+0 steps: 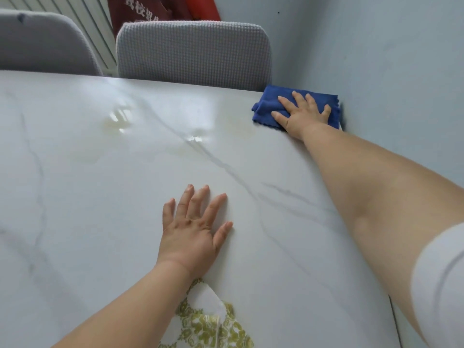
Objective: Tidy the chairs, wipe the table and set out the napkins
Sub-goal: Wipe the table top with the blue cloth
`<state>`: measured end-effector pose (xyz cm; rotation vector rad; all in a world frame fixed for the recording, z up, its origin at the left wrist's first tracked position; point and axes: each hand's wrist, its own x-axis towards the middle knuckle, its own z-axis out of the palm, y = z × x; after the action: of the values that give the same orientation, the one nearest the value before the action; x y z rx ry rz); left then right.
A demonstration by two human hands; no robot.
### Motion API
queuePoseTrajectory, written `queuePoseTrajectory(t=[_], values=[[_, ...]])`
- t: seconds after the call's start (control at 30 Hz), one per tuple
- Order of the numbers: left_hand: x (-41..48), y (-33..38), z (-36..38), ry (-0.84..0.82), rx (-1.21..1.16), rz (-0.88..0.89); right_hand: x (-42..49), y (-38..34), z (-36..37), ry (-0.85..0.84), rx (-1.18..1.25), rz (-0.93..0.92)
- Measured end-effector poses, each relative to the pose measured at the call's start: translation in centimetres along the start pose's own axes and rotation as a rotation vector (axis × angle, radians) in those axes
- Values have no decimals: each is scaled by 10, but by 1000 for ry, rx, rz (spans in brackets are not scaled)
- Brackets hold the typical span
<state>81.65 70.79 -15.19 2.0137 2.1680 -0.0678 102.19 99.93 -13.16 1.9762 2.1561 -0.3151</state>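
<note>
Gold-patterned napkin [206, 320], left hand [193, 234] flat on table [100, 197], right hand [303, 114] spread on blue cloth [266, 106], red fabric [140, 11], characters cropped.

The cloth [296, 106] lies on the worktop's [100, 197] far right corner, beside the wall [389, 71]; two chairs [193, 50] stand behind.

The right hand [302, 114] presses flat, fingers spread, on a folded blue cloth [271, 106] at the far right corner of the white marble table [100, 197], beside the wall [389, 71]. The left hand [193, 229] rests flat near the table's middle. Behind its far edge stand two grey chairs [193, 50]. Yellowish patches, possibly spills [115, 124], mark the table.
</note>
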Motion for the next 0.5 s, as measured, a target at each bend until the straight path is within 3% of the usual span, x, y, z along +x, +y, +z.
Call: queuePoseTrajectory(t=[0.13, 0.37, 0.5], values=[[1, 0, -1, -9, -1, -8, -23, -11, 8, 15, 17, 21], [0, 1, -9, -69, -40, -11, -151, -52, 44, -25, -20, -95], [-6, -7, -22, -175, -242, 25, -211, -80, 61, -65, -27, -121]])
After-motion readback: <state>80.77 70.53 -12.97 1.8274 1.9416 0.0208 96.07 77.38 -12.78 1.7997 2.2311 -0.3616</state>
